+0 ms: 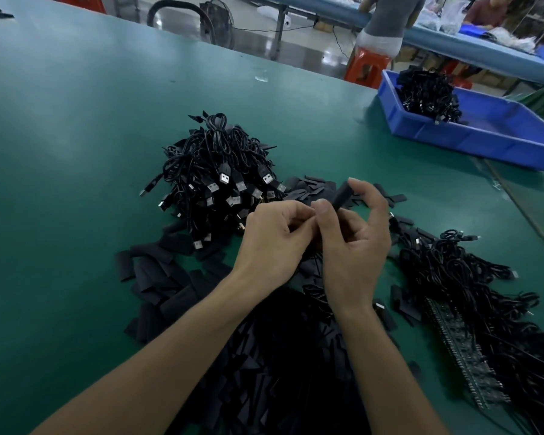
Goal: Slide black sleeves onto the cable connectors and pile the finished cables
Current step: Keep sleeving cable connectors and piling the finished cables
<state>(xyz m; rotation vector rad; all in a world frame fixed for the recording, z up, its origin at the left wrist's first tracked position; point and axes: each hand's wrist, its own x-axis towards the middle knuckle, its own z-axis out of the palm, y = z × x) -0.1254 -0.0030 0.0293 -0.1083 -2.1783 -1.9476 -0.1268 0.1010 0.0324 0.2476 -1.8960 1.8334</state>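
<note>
Our right hand (355,243) pinches a black sleeve (342,196); whether our left hand (272,246), its grip curled, holds anything, we cannot tell.

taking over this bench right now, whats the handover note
Left hand: fingers curled against the right thumb; what they hold is hidden.
Right hand: pinches one black sleeve, raised over the table.
Things: loose sleeves are scattered near the hands, the cable heap lies beyond them with bare USB plugs showing, a cable bundle lies to the right, and the blue bin holds more cables.
Done: cannot tell which pile is finished.
Left: seat this sleeve, pile the cable, repeat.
</note>
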